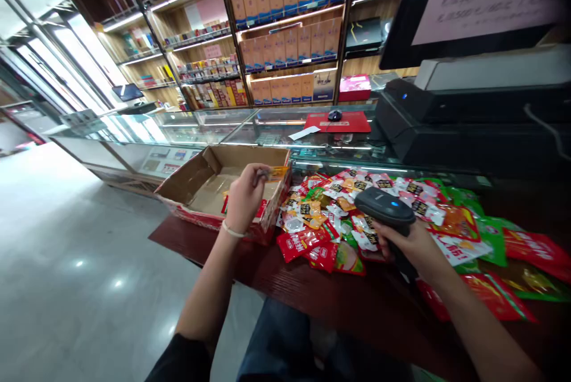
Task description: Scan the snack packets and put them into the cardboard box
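Note:
My left hand (247, 194) is closed on a small orange snack packet (277, 174), above the right side of an open cardboard box (178, 196). Inside the box a few red packets (262, 208) lie near that side. Wrapped round the handle of a black barcode scanner (386, 206) is my right hand (413, 245). The scanner shows a blue light and sits over a wide heap of snack packets (307, 242) in red, white, orange and green. My left fingertips partly cover the orange packet.
The heap and box rest on a dark red-brown counter (285, 287). Behind it runs a glass display case (214, 123) bearing a red mat (348, 123) and a mouse (334, 115). A monitor (401, 25) and dark machine (414, 126) stand at right. Stocked shelves (285, 37) line the wall.

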### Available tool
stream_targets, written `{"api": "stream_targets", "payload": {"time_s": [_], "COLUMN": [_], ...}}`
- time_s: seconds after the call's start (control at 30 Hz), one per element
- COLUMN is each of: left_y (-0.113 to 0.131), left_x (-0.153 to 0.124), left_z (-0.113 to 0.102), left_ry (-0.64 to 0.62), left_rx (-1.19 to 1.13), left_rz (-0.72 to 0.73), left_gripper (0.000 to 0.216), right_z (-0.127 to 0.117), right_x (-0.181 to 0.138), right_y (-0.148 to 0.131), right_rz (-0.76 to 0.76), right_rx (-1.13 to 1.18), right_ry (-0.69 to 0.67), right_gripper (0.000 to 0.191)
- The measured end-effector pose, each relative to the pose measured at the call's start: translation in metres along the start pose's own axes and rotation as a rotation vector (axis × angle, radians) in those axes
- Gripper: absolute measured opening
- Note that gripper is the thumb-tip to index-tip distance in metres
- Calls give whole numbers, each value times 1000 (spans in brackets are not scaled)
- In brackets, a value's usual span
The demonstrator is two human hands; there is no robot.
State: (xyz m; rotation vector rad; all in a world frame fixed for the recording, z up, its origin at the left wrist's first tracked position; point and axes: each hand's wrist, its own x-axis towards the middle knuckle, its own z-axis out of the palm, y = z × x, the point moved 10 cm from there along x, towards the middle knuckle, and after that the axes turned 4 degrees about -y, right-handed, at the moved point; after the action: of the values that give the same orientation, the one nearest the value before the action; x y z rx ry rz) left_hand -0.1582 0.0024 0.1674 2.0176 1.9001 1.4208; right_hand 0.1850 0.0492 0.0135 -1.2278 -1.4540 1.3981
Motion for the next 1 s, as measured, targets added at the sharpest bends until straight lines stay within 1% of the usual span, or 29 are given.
{"api": "stream_targets", "payload": {"time_s": [0.07,0.1,0.17,0.23,0.27,0.33,0.4,0.47,0.57,0.67,0.83,0.93,1.0], "left_y": [-25,-37,-57,-63,-61,-45,-18,13,56,83,107,115,120], "left_x": [-1,-2,-3,-4,-5,-8,-14,-22,-37,-47,-52,-57,-65], "left_z": [-18,-21,-19,-12,-11,-9,-5,7,37,78,159,209,238], "left_ry": [-6,-29,-111,-180,-185,-166,-147,-167,-237,-326,-467,-548,-604], "left_rx": [230,297,349,347,344,335,302,241,122,22,-51,-55,-39], "left_rz": [-6,-13,-15,3,13,44,101,178,295,377,441,466,492], "left_gripper": [21,22,21,21,21,22,23,22,22,23,20,18,17], "right_z": [5,7,12,16,18,22,23,21,7,-14,-54,-69,-75], "right_x": [0,0,0,0,0,-1,-1,-2,-4,-4,-2,-2,-2], "right_y": [-3,-4,-7,-13,-17,-23,-29,-33,-40,-42,-39,-31,-24], "right_rz": [-1,4,8,-6,-15,-24,-29,-39,-87,-119,-136,-144,-138], "right_rx": [-3,5,19,17,8,-6,-4,-21,-71,-26,32,95,131], "right_ry": [-14,-19,-25,-27,-27,-25,-15,4,60,113,221,237,255], "right_gripper": [40,39,39,39,40,40,39,38,38,37,33,34,37]}}
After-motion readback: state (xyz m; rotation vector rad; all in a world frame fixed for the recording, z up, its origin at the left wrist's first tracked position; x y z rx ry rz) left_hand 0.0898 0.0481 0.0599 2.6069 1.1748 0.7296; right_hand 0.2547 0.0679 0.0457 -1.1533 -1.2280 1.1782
